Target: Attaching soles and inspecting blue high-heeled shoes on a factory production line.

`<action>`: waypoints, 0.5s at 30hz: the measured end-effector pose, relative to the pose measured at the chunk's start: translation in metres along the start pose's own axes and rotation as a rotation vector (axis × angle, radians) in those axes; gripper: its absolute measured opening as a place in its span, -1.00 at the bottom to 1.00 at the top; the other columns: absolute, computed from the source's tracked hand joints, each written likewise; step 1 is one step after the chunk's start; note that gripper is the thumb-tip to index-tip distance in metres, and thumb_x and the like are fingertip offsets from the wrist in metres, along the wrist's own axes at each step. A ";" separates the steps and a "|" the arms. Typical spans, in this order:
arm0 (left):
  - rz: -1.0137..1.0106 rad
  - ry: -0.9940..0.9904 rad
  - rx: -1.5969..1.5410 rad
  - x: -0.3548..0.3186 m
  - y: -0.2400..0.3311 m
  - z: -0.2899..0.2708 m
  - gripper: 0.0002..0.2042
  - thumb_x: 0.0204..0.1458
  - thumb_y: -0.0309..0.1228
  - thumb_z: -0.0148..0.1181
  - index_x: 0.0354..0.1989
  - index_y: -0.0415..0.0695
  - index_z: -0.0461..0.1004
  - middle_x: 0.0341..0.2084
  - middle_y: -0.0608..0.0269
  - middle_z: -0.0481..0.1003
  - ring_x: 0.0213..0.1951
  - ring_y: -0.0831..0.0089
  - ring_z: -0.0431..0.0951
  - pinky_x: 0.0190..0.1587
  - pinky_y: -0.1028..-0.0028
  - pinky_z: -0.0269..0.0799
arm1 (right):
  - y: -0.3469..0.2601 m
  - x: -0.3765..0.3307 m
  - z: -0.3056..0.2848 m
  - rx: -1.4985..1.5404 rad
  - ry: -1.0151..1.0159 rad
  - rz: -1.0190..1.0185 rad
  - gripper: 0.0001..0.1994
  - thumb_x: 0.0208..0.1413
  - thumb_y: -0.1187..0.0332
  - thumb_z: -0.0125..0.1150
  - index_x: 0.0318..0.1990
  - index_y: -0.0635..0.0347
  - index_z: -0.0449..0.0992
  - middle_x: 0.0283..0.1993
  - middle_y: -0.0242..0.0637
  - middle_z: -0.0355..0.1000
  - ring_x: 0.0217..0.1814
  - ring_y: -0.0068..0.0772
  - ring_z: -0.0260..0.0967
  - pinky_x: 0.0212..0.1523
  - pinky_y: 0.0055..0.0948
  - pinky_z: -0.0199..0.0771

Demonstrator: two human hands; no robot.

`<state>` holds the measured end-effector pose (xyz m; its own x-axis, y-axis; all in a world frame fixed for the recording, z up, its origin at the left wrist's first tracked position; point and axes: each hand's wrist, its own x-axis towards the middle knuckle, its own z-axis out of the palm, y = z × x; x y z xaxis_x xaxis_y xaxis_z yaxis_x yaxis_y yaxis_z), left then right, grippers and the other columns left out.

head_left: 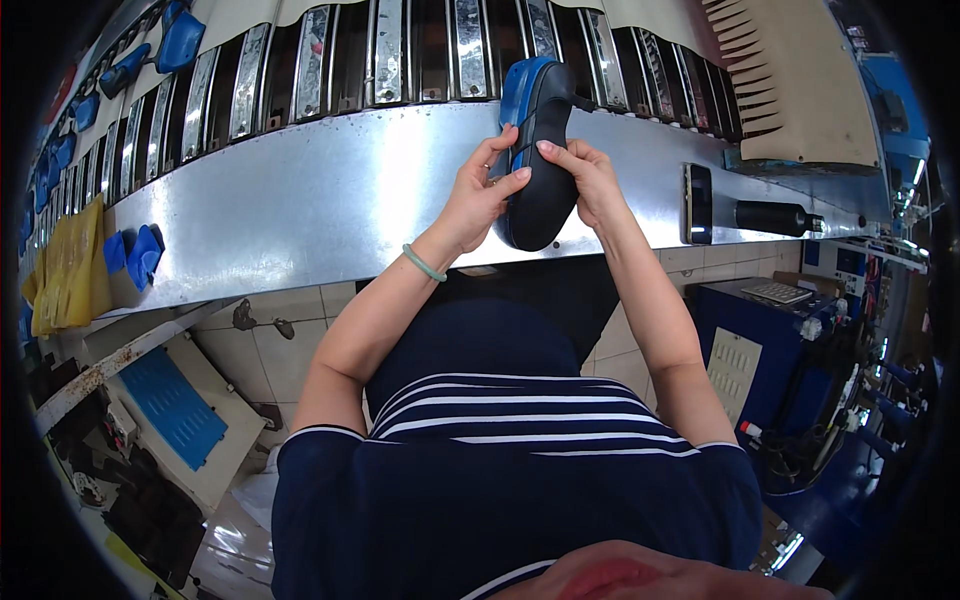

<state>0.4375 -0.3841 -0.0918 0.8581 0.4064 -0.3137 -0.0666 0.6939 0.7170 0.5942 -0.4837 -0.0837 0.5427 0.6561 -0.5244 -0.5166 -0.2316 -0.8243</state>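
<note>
A black shoe [542, 212] with blue along its side is held above the metal ledge in front of me, its rounded black end toward my body. My left hand [482, 192] grips its left side, thumb on the black surface and fingers along the edge. From the right, my right hand [588, 182] holds the other side, its thumb lying on top and its fingers partly hidden. A thin black strap or tab sticks out near the far end. A green bangle [424, 263] circles my left wrist.
Beyond the metal ledge [330, 170] runs a slatted conveyor [388, 50]. Blue shoe parts [180, 40] sit farther left. Blue pieces [146, 256] and yellow sheets [72, 268] lie at the left end. A phone [698, 205], black bottle [772, 217] and slit beige flap [810, 80] are right.
</note>
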 end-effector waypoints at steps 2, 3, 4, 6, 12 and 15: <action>0.002 0.003 -0.019 -0.001 0.000 0.003 -0.54 0.20 -0.53 0.13 0.27 -0.09 0.22 0.40 0.34 0.04 0.20 0.39 0.36 0.08 0.29 0.50 | 0.000 -0.001 0.003 -0.012 0.020 -0.028 -0.70 -0.04 0.32 0.51 -0.50 0.19 0.41 -0.41 -0.27 0.48 -0.45 -0.51 0.47 -0.44 -0.53 0.50; 0.005 0.008 -0.021 -0.001 0.000 0.003 -0.55 0.20 -0.53 0.13 0.26 -0.09 0.22 0.39 0.33 0.04 0.20 0.40 0.36 0.09 0.29 0.50 | 0.002 -0.001 0.004 -0.017 0.034 -0.045 -0.68 -0.05 0.32 0.51 -0.53 0.17 0.39 -0.40 -0.26 0.48 -0.46 -0.51 0.46 -0.47 -0.53 0.50; 0.008 0.011 -0.024 0.000 -0.002 0.003 -0.55 0.20 -0.53 0.13 0.26 -0.09 0.22 0.39 0.33 0.05 0.20 0.40 0.36 0.09 0.29 0.49 | 0.002 -0.001 0.004 -0.024 0.051 -0.062 -0.66 -0.05 0.32 0.52 -0.55 0.15 0.37 -0.40 -0.26 0.48 -0.47 -0.51 0.46 -0.49 -0.53 0.49; 0.012 0.019 -0.034 -0.001 -0.002 0.005 -0.56 0.20 -0.53 0.13 0.25 -0.10 0.23 0.38 0.33 0.07 0.20 0.40 0.35 0.10 0.30 0.48 | 0.007 0.000 0.002 -0.050 0.062 -0.105 -0.64 -0.06 0.32 0.52 -0.59 0.13 0.34 -0.40 -0.26 0.47 -0.47 -0.51 0.46 -0.50 -0.54 0.48; 0.067 0.039 0.010 0.002 -0.003 0.001 -0.51 0.12 -0.59 0.20 0.23 -0.12 0.25 0.30 0.22 0.17 0.06 0.44 0.47 -0.02 0.41 0.52 | 0.005 0.000 0.003 -0.127 0.065 -0.149 -0.60 -0.06 0.32 0.52 -0.63 0.10 0.30 -0.41 -0.31 0.46 -0.45 -0.53 0.44 -0.47 -0.55 0.47; 0.119 0.080 0.179 0.009 0.002 0.003 -0.45 0.04 -0.60 0.28 0.23 -0.16 0.25 0.27 0.12 0.19 -0.12 0.47 0.57 -0.13 0.50 0.54 | 0.008 0.002 -0.003 -0.091 0.064 -0.098 -0.63 -0.03 0.31 0.50 -0.59 0.12 0.32 -0.37 -0.33 0.47 -0.33 -0.53 0.46 -0.31 -0.54 0.49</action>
<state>0.4464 -0.3812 -0.0913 0.8062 0.5298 -0.2632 -0.0676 0.5246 0.8487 0.5934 -0.4864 -0.0925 0.6298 0.6326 -0.4507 -0.3988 -0.2346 -0.8865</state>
